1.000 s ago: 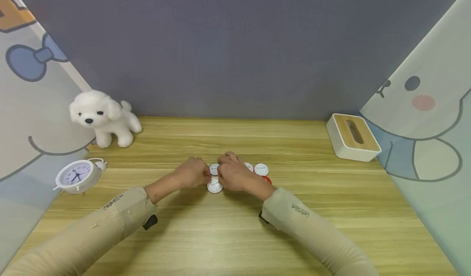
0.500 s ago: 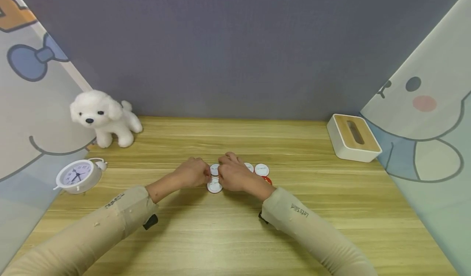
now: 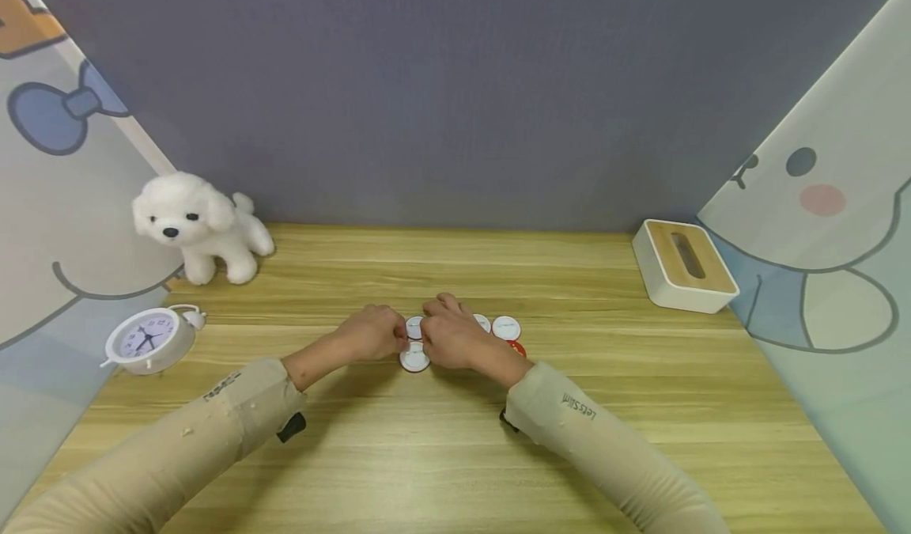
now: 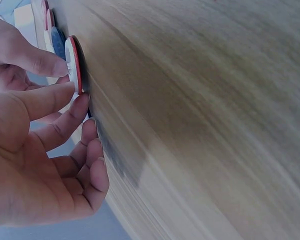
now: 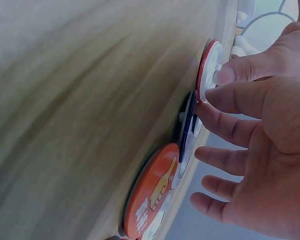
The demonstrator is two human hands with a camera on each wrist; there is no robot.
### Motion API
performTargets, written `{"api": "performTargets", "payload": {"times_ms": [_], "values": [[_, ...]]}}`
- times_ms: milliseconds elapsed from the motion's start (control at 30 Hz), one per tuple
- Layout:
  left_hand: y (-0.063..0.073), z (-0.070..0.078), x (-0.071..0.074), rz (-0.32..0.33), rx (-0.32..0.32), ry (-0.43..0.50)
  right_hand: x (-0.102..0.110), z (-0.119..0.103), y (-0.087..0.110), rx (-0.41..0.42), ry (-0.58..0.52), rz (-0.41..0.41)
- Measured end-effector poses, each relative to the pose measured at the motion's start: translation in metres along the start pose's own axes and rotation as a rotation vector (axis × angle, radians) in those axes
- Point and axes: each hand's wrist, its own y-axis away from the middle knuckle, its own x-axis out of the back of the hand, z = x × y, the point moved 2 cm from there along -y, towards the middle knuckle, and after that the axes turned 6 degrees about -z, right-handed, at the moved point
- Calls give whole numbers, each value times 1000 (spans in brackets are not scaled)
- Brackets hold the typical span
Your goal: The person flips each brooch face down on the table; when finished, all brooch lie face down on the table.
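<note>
A round pin badge (image 3: 415,357) lies back side up, its white back and red rim showing, between both hands. My left hand (image 3: 373,334) pinches its left edge with thumb and index finger; the other fingers are curled in the left wrist view. From the opposite side my right hand (image 3: 455,336) pinches the same badge's edge, and its remaining fingers spread loosely in the right wrist view. The badge's pin fastener (image 5: 217,67) sits near the left thumb. A dark blue-rimmed badge (image 5: 188,125) lies right beside it, under the right fingers.
An orange badge with a yellow hand print (image 5: 155,192) lies face up. White-backed badges (image 3: 506,328) and a red badge (image 3: 517,348) lie right of the hands. Farther out stand an alarm clock (image 3: 145,340), a plush dog (image 3: 202,225) and a tissue box (image 3: 685,265).
</note>
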Motion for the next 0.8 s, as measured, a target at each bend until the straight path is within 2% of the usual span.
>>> {"api": "performTargets", "payload": {"times_ms": [433,600,800], "values": [[-2,0,0,-8,27,-19,1,1,1,-4,-37,18],[-1,-3,3,-4,2,-7,14,7,11,24,-134,29],[-1,-6,16,13,-17,26,30,23,25,23,-284,57]]}}
